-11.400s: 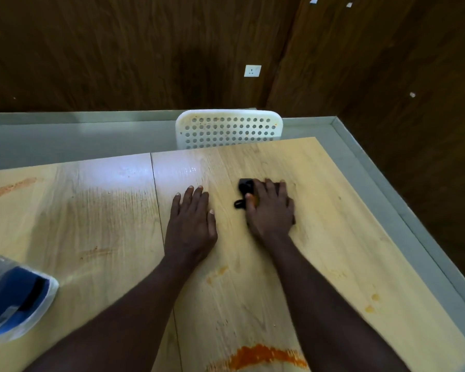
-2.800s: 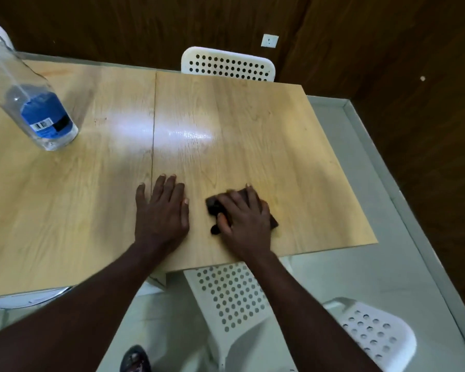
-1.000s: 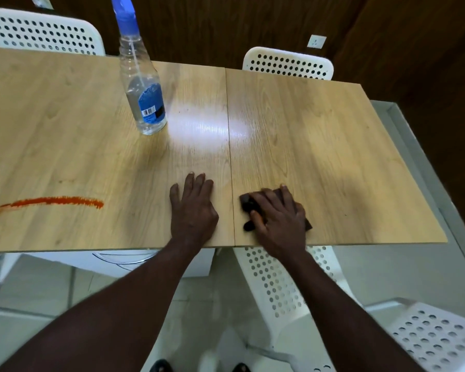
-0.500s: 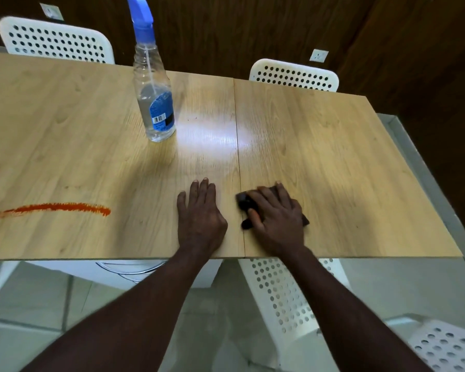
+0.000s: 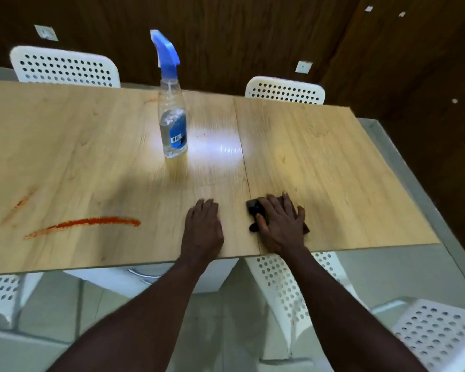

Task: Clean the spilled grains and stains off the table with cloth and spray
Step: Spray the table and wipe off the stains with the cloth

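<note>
My right hand (image 5: 281, 222) presses flat on a dark cloth (image 5: 253, 208) near the front edge of the wooden table (image 5: 333, 170), just right of the seam between the two tabletops. Only the cloth's edges show around my fingers. My left hand (image 5: 203, 228) rests palm down on the table left of the seam, holding nothing. A clear spray bottle (image 5: 172, 122) with a blue nozzle stands upright behind my left hand. A long orange-red stain (image 5: 86, 224) streaks the left tabletop, with a fainter smear (image 5: 19, 205) further left.
White perforated chairs stand behind the table (image 5: 65, 68), (image 5: 285, 91) and in front of it (image 5: 282, 285), (image 5: 438, 334). A dark wood wall runs along the back. Grey floor lies to the right of the table.
The view has drawn back and shifted left, bringing more of the left tabletop and its stains into sight. Both hands stay near the front edge, right hand still on the cloth.
</note>
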